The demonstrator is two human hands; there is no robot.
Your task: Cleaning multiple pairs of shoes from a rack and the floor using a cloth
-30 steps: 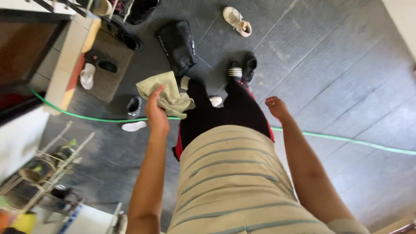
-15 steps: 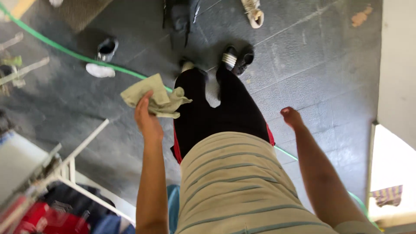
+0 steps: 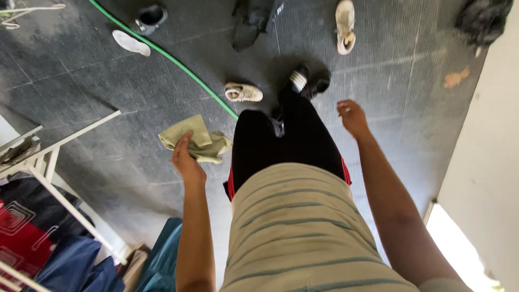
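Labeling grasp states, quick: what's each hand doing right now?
Left hand: closed on a pale green cloth.
Right hand: empty, fingers loosely curled.

Crumpled pale-green cloth [image 3: 195, 140], hand-held

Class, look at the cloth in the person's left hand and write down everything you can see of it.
The cloth is pale olive green, soft and woven-looking, like a small towel or rag. It is crumpled and loosely folded, one flat corner pointing up-left and bunched folds trailing toward the person's dark trouser leg. The left hand grips its lower edge, thumb over the fabric, holding it in the air above the dark grey floor. It looks dry and plain, with no pattern visible.
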